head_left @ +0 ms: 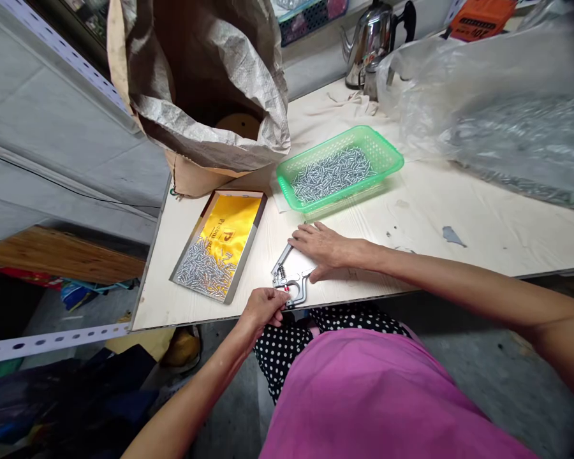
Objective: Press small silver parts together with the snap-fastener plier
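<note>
Grey metal spring-loaded hand pliers (302, 292) lie at the table's front edge, their curved jaws toward my left hand. A small coil spring and a red part show by the jaws. My right hand (328, 247) is around the spread handles, fingers over the far one and thumb at the near one. My left hand (263, 307) is closed in a pinch at the jaw end, beside the red part; what is between its fingertips is too small to make out. Left of the pliers, a shallow box (249, 245) with a yellow lining holds many small silvery metal pieces (201, 271).
A green plastic basket (387, 162) of similar metal pieces stands behind my right hand. Farther back are an open woven sack (263, 60), a steel kettle (370, 41) and a large clear plastic bag (507, 121) of metal pieces. The table edge (182, 317) runs close to both hands.
</note>
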`<state>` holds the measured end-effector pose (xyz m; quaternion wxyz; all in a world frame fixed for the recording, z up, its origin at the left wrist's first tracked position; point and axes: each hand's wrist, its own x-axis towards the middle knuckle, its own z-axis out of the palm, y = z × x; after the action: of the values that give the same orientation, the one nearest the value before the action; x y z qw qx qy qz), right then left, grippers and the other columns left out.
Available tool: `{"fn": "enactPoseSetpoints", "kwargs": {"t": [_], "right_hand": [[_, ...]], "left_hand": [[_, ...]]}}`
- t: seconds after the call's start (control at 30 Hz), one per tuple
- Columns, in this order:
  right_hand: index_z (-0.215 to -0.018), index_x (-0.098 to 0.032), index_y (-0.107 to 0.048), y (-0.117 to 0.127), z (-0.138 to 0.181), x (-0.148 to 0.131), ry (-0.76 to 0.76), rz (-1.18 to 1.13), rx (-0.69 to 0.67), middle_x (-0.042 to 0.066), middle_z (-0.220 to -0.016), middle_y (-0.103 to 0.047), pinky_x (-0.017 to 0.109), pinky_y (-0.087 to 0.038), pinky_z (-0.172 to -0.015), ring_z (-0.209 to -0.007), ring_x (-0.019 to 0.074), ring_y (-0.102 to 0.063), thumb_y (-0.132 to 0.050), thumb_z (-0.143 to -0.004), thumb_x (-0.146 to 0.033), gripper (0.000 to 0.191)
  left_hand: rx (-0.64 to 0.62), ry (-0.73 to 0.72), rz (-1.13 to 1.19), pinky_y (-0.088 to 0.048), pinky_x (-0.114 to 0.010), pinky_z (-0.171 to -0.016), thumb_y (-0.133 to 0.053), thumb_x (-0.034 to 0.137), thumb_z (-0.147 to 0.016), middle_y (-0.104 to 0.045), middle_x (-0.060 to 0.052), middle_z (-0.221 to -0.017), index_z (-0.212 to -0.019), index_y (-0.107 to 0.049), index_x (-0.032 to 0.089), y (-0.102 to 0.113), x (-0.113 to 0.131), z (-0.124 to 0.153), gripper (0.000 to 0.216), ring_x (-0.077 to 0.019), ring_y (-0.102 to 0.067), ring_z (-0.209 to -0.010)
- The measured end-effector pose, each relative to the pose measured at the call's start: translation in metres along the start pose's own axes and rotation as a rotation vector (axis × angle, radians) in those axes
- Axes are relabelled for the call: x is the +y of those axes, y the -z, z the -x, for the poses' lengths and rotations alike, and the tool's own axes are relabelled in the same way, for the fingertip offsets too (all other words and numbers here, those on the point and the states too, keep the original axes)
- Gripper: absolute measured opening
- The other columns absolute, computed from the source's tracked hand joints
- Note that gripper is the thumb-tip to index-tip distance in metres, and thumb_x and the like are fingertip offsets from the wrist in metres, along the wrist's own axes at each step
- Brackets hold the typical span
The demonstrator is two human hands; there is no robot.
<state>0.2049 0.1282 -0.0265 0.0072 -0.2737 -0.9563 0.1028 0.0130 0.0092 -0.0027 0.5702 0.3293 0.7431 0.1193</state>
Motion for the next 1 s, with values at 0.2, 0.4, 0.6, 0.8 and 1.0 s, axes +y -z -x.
{"fn": "enactPoseSetpoints", "kwargs": {"t": [0.2, 0.4, 0.6, 0.8, 1.0], "right_hand": [[-0.113, -0.01, -0.059, 0.012, -0.009, -0.004, -0.024, 0.049, -0.075, 0.016, -0.114, -0.054, 0.04, -0.034, -0.084, -0.104, 0.0321, -0.043, -0.078, -0.058, -0.064, 0.079], [-0.104, -0.011, -0.064, 0.013, -0.005, -0.008, -0.019, 0.03, -0.077, 0.012, -0.106, -0.057, 0.038, -0.032, -0.081, -0.1, 0.0284, -0.045, -0.076, -0.07, -0.055, 0.057], [-0.101, -0.011, -0.064, 0.01, -0.001, -0.01, -0.01, 0.027, -0.031, 0.012, -0.106, -0.058, 0.037, -0.035, -0.08, -0.101, 0.0278, -0.047, -0.076, -0.073, -0.052, 0.051], [-0.114, -0.009, -0.059, 0.012, 0.007, -0.007, -0.025, 0.002, -0.046, 0.014, -0.114, -0.056, 0.041, -0.039, -0.085, -0.105, 0.0297, -0.049, -0.079, -0.069, -0.049, 0.064], [-0.121, -0.007, -0.054, 0.018, 0.026, 0.007, -0.12, -0.068, -0.069, 0.018, -0.119, -0.056, 0.042, -0.042, -0.09, -0.107, 0.0301, -0.051, -0.086, -0.059, -0.044, 0.079]], "left_hand": [[0.006, 0.003, -0.012, -0.038, -0.016, -0.035, -0.066, 0.028, -0.084, -0.047, 0.007, -0.039, -0.064, -0.054, 0.014, -0.001, -0.003, -0.004, 0.027, -0.0058, -0.042, -0.031], [0.038, -0.04, -0.156, -0.04, -0.02, -0.043, -0.062, 0.036, -0.085, -0.048, 0.006, -0.045, -0.064, -0.055, 0.015, 0.002, -0.002, 0.004, 0.03, -0.0078, -0.044, -0.036], [0.457, -0.675, -0.73, -0.049, -0.031, -0.076, -0.057, 0.037, -0.09, -0.065, -0.006, -0.096, -0.098, -0.066, 0.018, -0.002, 0.003, 0.016, 0.022, -0.0208, -0.061, -0.089], [0.315, -0.972, -0.976, -0.042, -0.046, -0.103, -0.068, 0.032, -0.083, -0.047, -0.015, -0.14, -0.139, -0.04, 0.016, -0.017, 0.023, -0.017, 0.065, -0.0293, -0.044, -0.124], [0.288, -0.949, -1.082, -0.045, -0.044, -0.095, -0.068, 0.034, -0.082, -0.05, -0.013, -0.132, -0.143, -0.032, 0.015, -0.018, 0.041, -0.032, 0.073, -0.0298, -0.047, -0.114]]}}
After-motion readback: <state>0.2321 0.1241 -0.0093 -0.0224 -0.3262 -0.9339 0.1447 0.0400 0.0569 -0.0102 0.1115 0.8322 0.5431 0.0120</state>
